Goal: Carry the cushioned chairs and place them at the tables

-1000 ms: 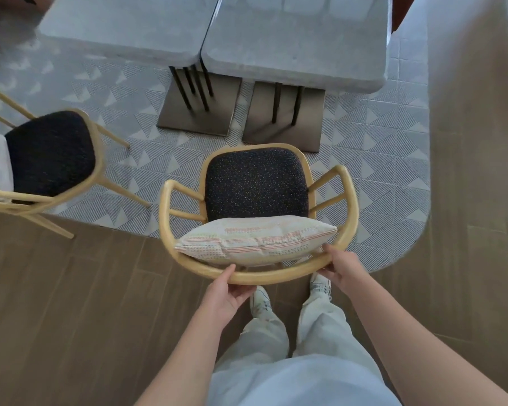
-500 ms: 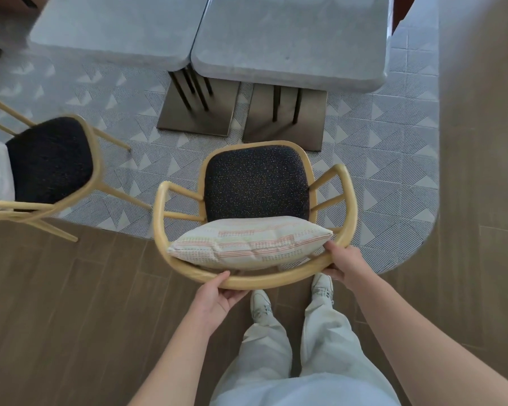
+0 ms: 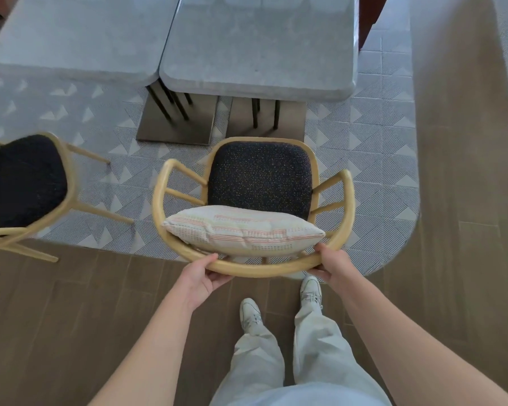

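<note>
- Hands first: left hand (image 3: 201, 278) is wrapped round the curved wooden back rail of the chair (image 3: 258, 183), thumb on top and fingers curled under, so it's closed on the rail.
- Right hand (image 3: 332, 263) has the same rail further along toward the right armrest, fingers tucked beneath, thumb side up. Also a closed grip.
- That chair has a light wood frame, a dark speckled seat and a pale striped pillow (image 3: 242, 230) lying against the backrest, just ahead of both hands.
- It sits over the patterned grey rug (image 3: 364, 148), seat front pointing at the right-hand table (image 3: 261, 42) and close to its metal base (image 3: 266, 118). Can't tell if the legs are on the floor or lifted, they're hidden under the seat.
- Second table (image 3: 79, 36) butts up against the first on the left.
- Another matching chair (image 3: 21, 183) is off to the left, partly cut by the edge, turned at an angle.
- Person's white sneakers (image 3: 250, 315) and pale trousers stand on the wood floor (image 3: 71, 317) right behind the held chair.
</note>
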Available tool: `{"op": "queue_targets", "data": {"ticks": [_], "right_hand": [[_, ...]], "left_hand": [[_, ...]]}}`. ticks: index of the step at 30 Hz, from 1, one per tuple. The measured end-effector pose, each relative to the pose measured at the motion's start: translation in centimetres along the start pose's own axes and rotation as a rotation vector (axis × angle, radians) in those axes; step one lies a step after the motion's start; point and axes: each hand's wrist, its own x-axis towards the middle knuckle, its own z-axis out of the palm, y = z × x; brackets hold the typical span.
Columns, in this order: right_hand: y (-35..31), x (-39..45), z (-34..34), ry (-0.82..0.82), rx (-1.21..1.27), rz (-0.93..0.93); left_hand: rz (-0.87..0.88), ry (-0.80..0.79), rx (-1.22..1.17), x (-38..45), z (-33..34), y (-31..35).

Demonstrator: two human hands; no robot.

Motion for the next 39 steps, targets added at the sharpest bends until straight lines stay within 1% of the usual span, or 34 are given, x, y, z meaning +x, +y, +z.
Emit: {"op": "queue_targets", "data": {"ticks": [4, 8, 12, 17, 19, 22, 25, 28, 31, 33, 37, 39], "right_hand": [[0.4, -0.4, -0.2, -0.013, 0.042, -0.005], [0.4, -1.1, -0.7, -0.078, 0.052, 0.027], [0.4, -2.0, -0.5, -0.060, 0.084, 0.044], [1.6, -4.1, 0.6, -0.040, 0.111, -0.017], [2.3, -5.4, 1.2, -0.024, 0.121, -0.048], [3.5, -7.9, 2.2, 0.005, 0.054, -0.131], [4.8, -10.7, 3.6, -0.005, -0.022, -0.252], [4.5, -13.2, 5.4, -0.060, -0.138, -0.365], [2.4, -15.6, 7.3, -0.152, -0.212, -0.447], [0.8, -17.3, 8.6, -0.228, -0.209, -0.504], [-2.3, -20.4, 11.2, -0.359, -0.124, -0.557], [-3.9, -22.2, 12.3, -0.426, -0.139, -0.594]], "left_hand": [[0.007, 0.048, 0.042, 0.1, -0.2, -0.1], [0.033, 0.098, 0.075, -0.2, -0.3, -0.2], [0.076, 0.098, -0.001, -0.8, -0.6, -0.7], [0.108, 0.087, -0.046, -2.2, -1.6, -1.2], [0.161, 0.120, -0.037, -3.2, -1.8, -1.1], [0.296, 0.191, -0.068, -5.0, -2.2, -0.8], [0.454, 0.161, -0.047, -7.4, -2.6, 0.0], [0.572, 0.082, 0.035, -10.0, -2.5, 1.5], [0.658, 0.050, 0.081, -12.3, -1.9, 3.3], [0.702, 0.043, 0.068, -14.0, -1.5, 4.5], [0.804, 0.009, 0.059, -17.6, -0.5, 6.8], [0.858, -0.003, 0.065, -19.5, -0.1, 8.0]]}}
